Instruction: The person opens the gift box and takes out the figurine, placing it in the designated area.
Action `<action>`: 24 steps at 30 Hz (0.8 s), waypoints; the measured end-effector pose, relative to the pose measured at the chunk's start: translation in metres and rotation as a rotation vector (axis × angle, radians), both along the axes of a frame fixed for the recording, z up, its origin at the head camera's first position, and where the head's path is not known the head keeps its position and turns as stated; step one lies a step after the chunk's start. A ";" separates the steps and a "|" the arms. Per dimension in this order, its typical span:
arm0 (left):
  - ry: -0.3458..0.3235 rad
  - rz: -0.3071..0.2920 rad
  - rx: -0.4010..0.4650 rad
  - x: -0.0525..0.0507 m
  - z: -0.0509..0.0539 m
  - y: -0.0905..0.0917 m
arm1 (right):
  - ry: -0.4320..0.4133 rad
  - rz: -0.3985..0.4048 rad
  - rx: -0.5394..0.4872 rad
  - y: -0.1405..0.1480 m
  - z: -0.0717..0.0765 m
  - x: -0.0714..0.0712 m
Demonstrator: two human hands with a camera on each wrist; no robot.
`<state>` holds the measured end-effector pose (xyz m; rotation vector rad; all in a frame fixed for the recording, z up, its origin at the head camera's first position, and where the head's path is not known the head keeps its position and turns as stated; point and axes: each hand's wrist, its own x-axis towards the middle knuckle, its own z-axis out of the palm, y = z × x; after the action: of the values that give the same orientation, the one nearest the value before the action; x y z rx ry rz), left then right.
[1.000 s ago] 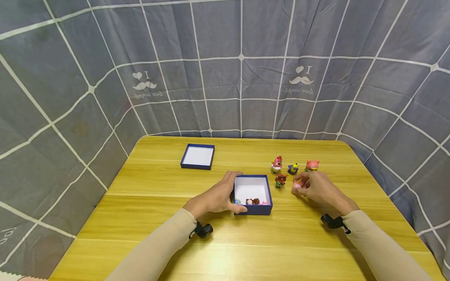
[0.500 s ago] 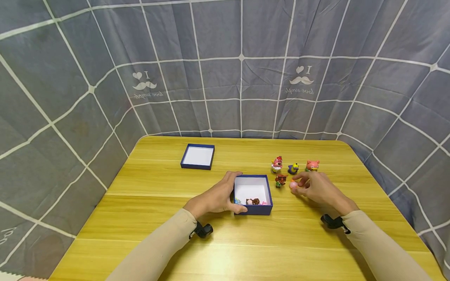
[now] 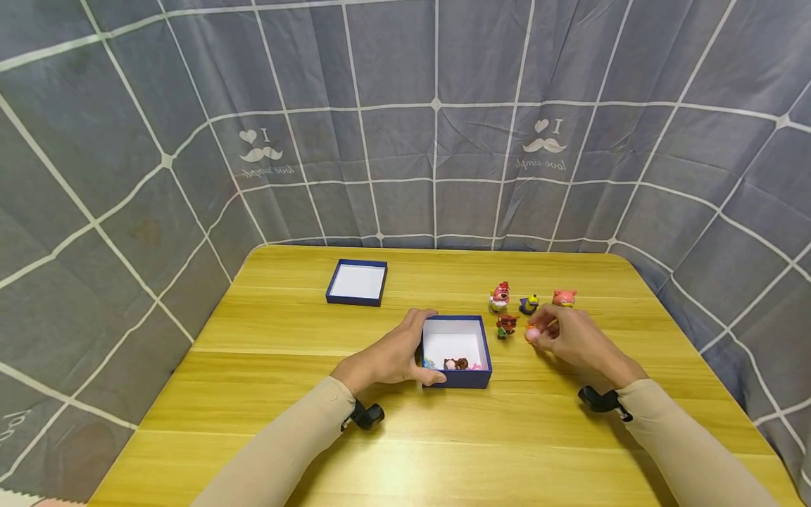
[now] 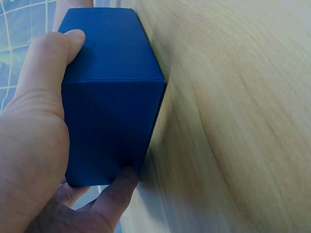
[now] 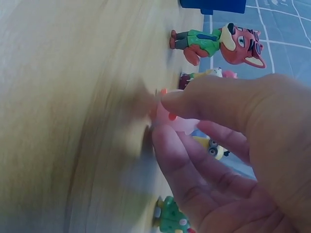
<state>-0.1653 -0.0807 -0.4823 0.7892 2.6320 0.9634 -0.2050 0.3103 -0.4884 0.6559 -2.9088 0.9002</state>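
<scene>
My left hand (image 3: 395, 352) grips the left side of a dark blue box (image 3: 461, 379) with a white inside; small blue, brown and pink figures (image 3: 461, 363) lie along its near wall. In the left wrist view the thumb and fingers of my left hand (image 4: 43, 116) hold the blue box (image 4: 114, 121) at its corners. To the right, my right hand (image 3: 579, 341) pinches a small pink figure (image 3: 532, 333) at the tabletop. The right wrist view shows the pink figure (image 5: 180, 122) between thumb and fingers of my right hand (image 5: 228, 145), its shape partly hidden.
A blue lid with a white inside (image 3: 357, 282) lies at the back left. Near my right hand stand a fox figure (image 3: 506, 326), a pink-and-white figure (image 3: 500, 298), a yellow-and-blue figure (image 3: 529, 304) and a pink-headed figure (image 3: 564, 298). A grey curtain (image 3: 405, 141) hangs behind the table.
The pink figure in my right fingers shifted slightly left toward the fox figure, then a little back to the right. My left hand and the box have stayed in place.
</scene>
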 end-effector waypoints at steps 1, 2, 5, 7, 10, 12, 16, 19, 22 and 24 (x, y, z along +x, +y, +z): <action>0.000 0.000 -0.001 0.000 0.000 0.000 | 0.001 -0.003 -0.007 0.000 0.000 0.000; 0.000 0.000 -0.001 0.000 -0.001 0.000 | 0.004 -0.002 -0.012 0.000 0.000 0.000; -0.003 0.000 0.001 0.000 -0.001 0.000 | 0.011 -0.008 -0.025 -0.001 -0.001 0.000; -0.004 0.001 0.005 -0.001 -0.001 0.000 | 0.017 -0.007 -0.030 -0.001 -0.001 0.000; -0.008 0.001 0.006 -0.001 -0.001 0.000 | 0.020 -0.007 -0.030 -0.002 -0.002 -0.001; -0.009 0.002 0.007 -0.001 -0.001 0.000 | 0.017 -0.005 -0.029 -0.001 -0.003 -0.002; -0.010 0.002 0.010 -0.001 0.000 0.000 | 0.006 -0.006 -0.028 0.000 -0.003 -0.002; -0.009 0.002 0.011 0.000 0.000 0.000 | 0.007 0.002 -0.028 0.000 -0.002 -0.002; -0.008 0.001 0.010 0.000 0.000 0.000 | 0.007 0.015 -0.028 0.001 -0.001 -0.002; -0.009 0.001 0.009 0.000 0.000 0.000 | 0.006 0.020 -0.023 0.001 -0.001 -0.001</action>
<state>-0.1654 -0.0803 -0.4822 0.7843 2.6226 0.9770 -0.2064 0.3113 -0.4895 0.6869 -2.8871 0.9302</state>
